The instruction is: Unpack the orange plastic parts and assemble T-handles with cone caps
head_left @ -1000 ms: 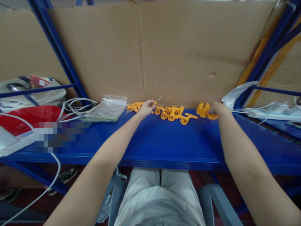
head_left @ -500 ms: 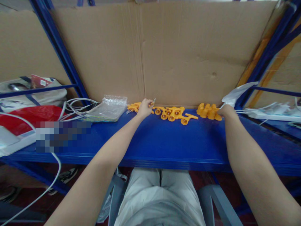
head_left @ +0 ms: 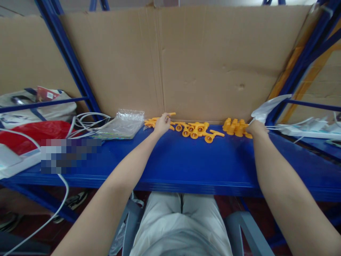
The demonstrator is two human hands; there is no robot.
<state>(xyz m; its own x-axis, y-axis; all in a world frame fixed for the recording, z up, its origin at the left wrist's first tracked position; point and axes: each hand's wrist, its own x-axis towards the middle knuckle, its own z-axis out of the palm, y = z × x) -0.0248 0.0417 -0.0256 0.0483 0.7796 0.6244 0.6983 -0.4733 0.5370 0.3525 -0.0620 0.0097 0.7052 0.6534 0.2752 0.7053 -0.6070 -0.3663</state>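
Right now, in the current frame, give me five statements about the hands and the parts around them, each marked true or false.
1. The left hand holds an orange piece that sticks out past the fingers. True.
2. The right hand is at the clear plastic packets. False: it is by the right end of the orange cups.
3. Orange horn-shaped parts lie between the two hands. True.
4. The table is red. False: it is blue.
5. The clear plastic packets lie to the left of the left hand. True.
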